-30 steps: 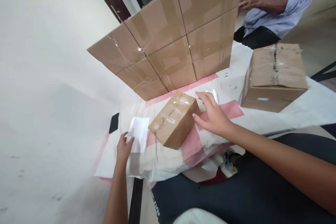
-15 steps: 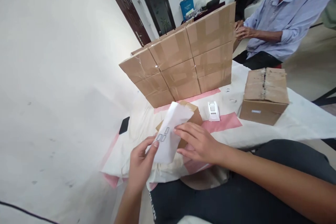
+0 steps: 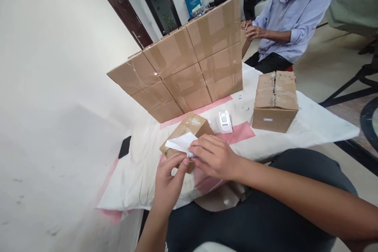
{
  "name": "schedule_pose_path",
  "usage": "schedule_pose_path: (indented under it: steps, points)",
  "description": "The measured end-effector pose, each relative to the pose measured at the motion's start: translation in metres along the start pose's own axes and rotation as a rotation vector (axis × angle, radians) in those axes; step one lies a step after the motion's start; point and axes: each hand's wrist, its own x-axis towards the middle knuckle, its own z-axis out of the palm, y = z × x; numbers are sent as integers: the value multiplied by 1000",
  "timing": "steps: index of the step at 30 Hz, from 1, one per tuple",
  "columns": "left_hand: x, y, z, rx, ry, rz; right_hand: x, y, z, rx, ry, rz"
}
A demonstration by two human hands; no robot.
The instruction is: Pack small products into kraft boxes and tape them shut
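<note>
Both my hands pinch a white sheet of paper (image 3: 180, 142) with dark printed marks, now folded or bent over. My left hand (image 3: 171, 171) grips its near edge between thumb and fingers. Against the right part of the paper are the closed fingers of my right hand (image 3: 214, 155). Just behind and beneath the paper, a small taped cardboard box (image 3: 191, 123) rests on the cloth, partly hidden by my hands. A white tape dispenser (image 3: 225, 122) stands right of that box.
Stacked cardboard boxes (image 3: 189, 63) form a wall across the table's back. A worn carton (image 3: 275, 100) sits on the right, and a black phone (image 3: 125, 147) lies at left on the white cloth (image 3: 141, 177). Across the table, a person in a light blue shirt (image 3: 295, 19) holds cardboard.
The paper, earlier upright with its printed side facing me, has been tipped down and folded over. My hands have come closer together. The view has shifted to the right.
</note>
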Motion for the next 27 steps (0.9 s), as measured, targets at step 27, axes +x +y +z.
schedule_pose_path:
  steps: [27]
  points:
    - [-2, 0, 9, 39, 70, -42, 4, 4, -8, -181, -6, -115]
